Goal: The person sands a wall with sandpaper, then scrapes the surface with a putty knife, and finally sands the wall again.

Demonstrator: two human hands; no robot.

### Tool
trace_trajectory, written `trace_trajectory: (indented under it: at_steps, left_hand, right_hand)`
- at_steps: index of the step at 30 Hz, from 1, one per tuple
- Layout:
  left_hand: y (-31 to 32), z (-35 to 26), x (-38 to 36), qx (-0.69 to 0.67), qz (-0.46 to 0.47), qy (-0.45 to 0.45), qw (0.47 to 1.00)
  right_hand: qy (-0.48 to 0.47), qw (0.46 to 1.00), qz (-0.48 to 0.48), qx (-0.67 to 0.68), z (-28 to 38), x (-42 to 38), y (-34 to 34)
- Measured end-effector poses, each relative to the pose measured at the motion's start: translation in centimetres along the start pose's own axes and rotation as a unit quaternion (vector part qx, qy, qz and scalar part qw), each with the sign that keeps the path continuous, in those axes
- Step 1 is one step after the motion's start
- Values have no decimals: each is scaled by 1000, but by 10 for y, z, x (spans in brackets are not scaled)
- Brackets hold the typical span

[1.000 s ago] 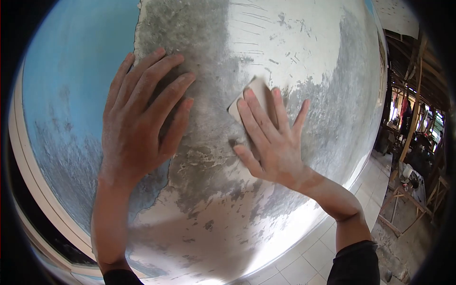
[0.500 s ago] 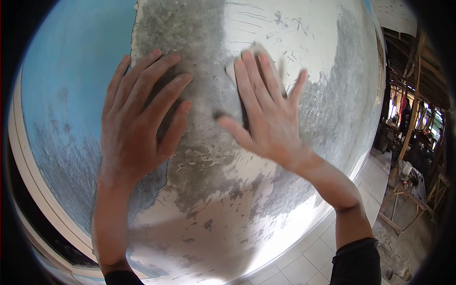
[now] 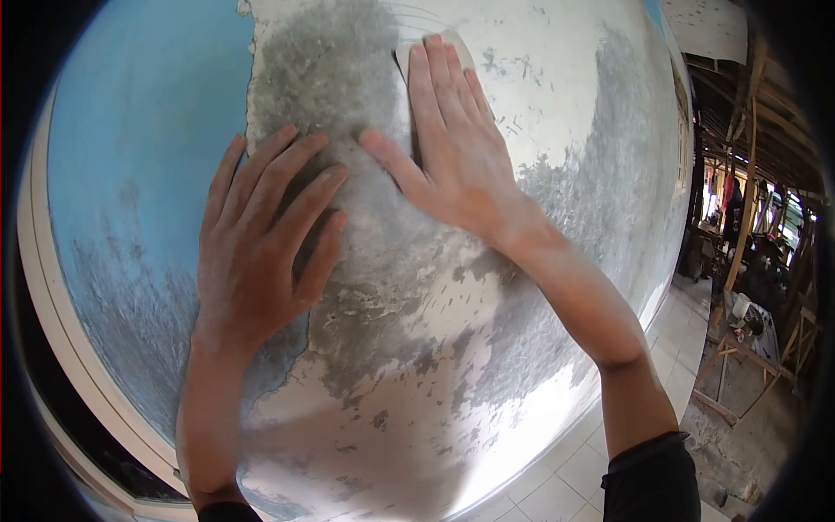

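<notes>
"What's changed?"
"The right hand (image 3: 465,170) has slid up the wall (image 3: 565,226), carrying the pale sheet (image 3: 463,50) to where the grey patch (image 3: 326,70) meets the white patch (image 3: 548,113)."
"So it's working a higher stretch. Fingers?"
"Laid straight over the sheet, pressing, not curled round it. The left hand (image 3: 257,257) spreads against the wall; no object shows."
"Anything in the way?"
"That hand covers the blue paint's (image 3: 148,130) edge. Tiled floor (image 3: 557,496) lies below."
</notes>
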State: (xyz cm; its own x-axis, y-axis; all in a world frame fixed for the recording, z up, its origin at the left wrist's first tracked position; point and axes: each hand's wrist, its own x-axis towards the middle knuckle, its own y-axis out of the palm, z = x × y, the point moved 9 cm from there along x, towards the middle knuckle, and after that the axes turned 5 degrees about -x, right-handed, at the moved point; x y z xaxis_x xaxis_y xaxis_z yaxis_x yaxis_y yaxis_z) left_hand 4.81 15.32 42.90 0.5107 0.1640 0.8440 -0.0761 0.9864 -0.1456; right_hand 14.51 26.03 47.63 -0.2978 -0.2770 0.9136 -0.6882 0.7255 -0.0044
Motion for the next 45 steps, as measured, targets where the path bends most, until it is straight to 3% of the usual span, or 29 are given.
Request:
trace_trajectory:
  at_steps: [3,9,15,21,24,29,33,37,42,45]
  left_hand:
    - [-1,2,0,-7,0,2,1000]
    - [-5,3,0,-31,2,6,1000]
    - [-8,6,0,-62,-11,2,998]
    - [-9,8,-3,-79,-29,1,996]
    - [-11,9,-5,-82,-35,6,996]
    - [-9,9,-6,-86,-39,5,995]
    - [-8,9,-7,-91,-45,2,995]
    - [-9,10,-7,-93,-44,3,995]
    - [-8,9,-7,-96,-53,2,994]
    - [-7,9,-7,-99,-56,1,993]
  right_hand:
    - [14,1000,-7,-13,3,1,2]
    - [-19,993,115,-8,29,-43,-1]
    - [41,998,51,18,-8,40,4]
    - [20,992,121,-1,23,-29,-1]
    - [3,987,158,16,14,-23,-1]
    - [60,991,111,44,-9,24,5]
    - [73,988,129,33,18,-12,3]
    - [-1,990,141,20,16,-35,5]
    - [97,990,84,52,-30,20,5]
    - [131,986,78,64,-25,7,8]
